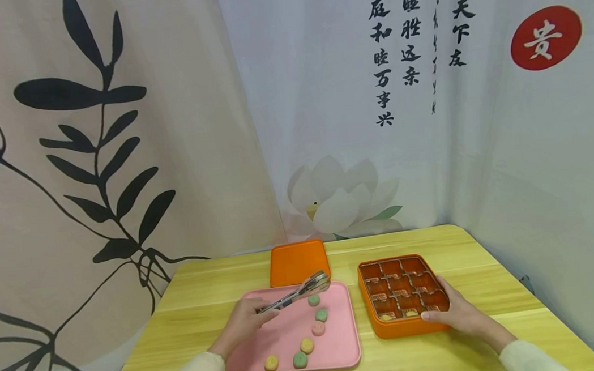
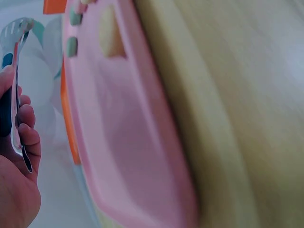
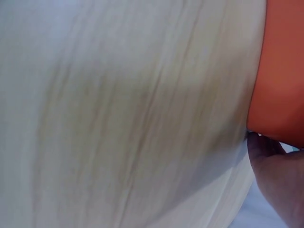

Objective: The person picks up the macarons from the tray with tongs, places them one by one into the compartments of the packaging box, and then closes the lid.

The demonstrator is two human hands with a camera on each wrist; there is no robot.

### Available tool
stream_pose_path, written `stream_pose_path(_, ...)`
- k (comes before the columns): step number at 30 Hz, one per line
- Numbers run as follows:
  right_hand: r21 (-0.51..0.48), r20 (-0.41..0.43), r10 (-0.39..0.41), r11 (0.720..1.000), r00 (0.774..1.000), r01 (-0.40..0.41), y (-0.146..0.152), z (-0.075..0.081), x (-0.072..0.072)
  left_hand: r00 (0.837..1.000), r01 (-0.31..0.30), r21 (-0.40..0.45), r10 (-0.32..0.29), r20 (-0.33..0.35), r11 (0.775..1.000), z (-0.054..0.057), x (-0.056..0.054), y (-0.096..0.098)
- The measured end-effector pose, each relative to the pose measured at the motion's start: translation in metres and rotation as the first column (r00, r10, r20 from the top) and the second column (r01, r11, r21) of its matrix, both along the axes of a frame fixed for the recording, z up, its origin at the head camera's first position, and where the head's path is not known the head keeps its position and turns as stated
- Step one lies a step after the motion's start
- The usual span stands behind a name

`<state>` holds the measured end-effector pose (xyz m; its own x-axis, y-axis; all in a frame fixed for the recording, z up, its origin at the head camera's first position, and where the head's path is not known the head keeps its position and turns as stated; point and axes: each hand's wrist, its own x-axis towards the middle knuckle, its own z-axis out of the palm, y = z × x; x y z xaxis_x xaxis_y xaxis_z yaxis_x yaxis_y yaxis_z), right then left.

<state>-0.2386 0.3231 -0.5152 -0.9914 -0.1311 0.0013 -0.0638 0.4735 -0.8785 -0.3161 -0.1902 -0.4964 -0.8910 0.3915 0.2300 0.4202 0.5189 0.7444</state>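
Observation:
In the head view my left hand (image 1: 246, 323) grips metal tongs (image 1: 303, 290) above a pink tray (image 1: 245, 347). The tong heads point right and up; whether they pinch anything cannot be told. Small round pastries lie on the tray: green ones (image 1: 300, 360), yellow ones (image 1: 271, 363) and a pink one (image 1: 318, 328). To the right, my right hand (image 1: 460, 313) holds the near right corner of an orange box (image 1: 403, 329), thumb over the rim. A clear divided insert (image 1: 400, 285) fills the box; yellow pieces (image 1: 387, 317) sit in its nearest row, at left and middle.
An orange lid (image 1: 299, 263) lies flat behind the pink tray, by its far edge. The wooden table (image 1: 196, 288) carries everything, and a printed curtain (image 1: 198, 157) hangs close behind it. A gap of bare tabletop separates tray and box.

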Motion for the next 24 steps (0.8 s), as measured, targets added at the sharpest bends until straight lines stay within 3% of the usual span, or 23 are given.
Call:
stream_pose_path(6,0.076,0.069,-0.019,0.997,0.997,0.013,0.009,0.004,0.007,0.998,0.040,0.029,-0.041,0.042,0.999,0.009,-0.003,0.031)
stream_pose_path(15,0.055,0.079,-0.030,0.998,0.996,0.025,0.013,0.005,0.012,0.994,0.059,0.040,-0.062,0.095,0.997,0.016,0.001,0.066)
stream_pose_path(20,0.083,0.065,-0.058,0.995,0.996,0.052,0.012,0.003,0.012,0.996,0.053,0.017,-0.054,0.068,0.998,0.018,0.002,0.062)
stream_pose_path(24,0.067,0.073,-0.068,0.996,0.995,0.063,0.016,0.002,0.014,0.999,0.030,-0.008,-0.030,0.016,1.000,0.019,0.001,0.041)
